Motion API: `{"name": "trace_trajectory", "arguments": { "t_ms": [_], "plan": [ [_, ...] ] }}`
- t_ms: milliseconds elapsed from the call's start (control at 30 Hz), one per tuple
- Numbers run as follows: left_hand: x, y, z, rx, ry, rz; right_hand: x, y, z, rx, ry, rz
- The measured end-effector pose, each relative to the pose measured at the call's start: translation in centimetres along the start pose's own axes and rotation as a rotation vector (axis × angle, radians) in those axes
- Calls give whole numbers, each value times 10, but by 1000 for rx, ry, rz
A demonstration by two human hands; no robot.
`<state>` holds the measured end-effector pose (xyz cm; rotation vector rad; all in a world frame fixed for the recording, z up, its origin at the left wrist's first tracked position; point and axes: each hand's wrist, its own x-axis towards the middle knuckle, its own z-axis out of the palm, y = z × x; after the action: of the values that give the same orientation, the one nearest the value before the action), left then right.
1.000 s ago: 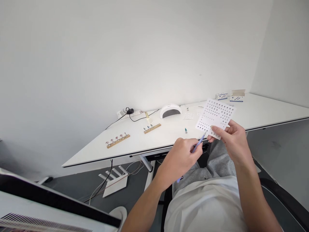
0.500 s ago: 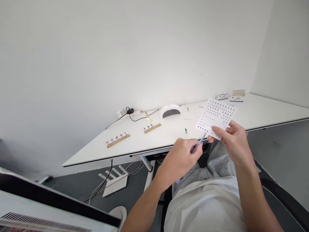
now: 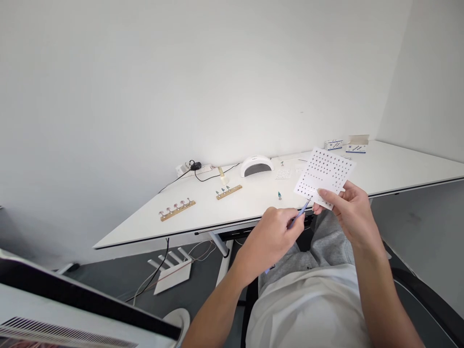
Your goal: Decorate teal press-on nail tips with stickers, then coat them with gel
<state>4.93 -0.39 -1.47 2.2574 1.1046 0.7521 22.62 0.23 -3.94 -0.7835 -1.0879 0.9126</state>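
Observation:
My left hand (image 3: 272, 237) is closed around purple tweezers (image 3: 300, 211), whose tips touch or nearly touch the lower left part of a sticker sheet (image 3: 326, 173). That white sheet carries rows of small dark star-like shapes. My right hand (image 3: 348, 208) pinches its lower right edge, thumb on the front and fingers behind. Beyond the hands, a teal false nail (image 3: 279, 195) stands on the white table (image 3: 253, 205). Whether a sticker is between the tweezer tips is too small to tell.
A white nail lamp (image 3: 257, 166) stands by the wall. To its left are a small bottle (image 3: 223, 176) and two wooden strips of nail stands, one (image 3: 229, 192) nearer the lamp, another (image 3: 177, 211) further left. Small boxes (image 3: 357, 145) sit at the back right. A router (image 3: 174, 275) lies below.
The tweezer tips have shifted very slightly along the sheet. Both hands keep nearly the same position and hold.

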Motion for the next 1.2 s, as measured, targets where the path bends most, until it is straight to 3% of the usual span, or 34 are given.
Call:
{"name": "trace_trajectory", "arguments": {
  "t_ms": [1000,1200],
  "plan": [
    [2,-1,2,-13,-2,-2,3,0,-2,37,-55,93],
    [0,-2,2,-10,-36,-6,5,3,-5,16,-4,33]
  ]
}}
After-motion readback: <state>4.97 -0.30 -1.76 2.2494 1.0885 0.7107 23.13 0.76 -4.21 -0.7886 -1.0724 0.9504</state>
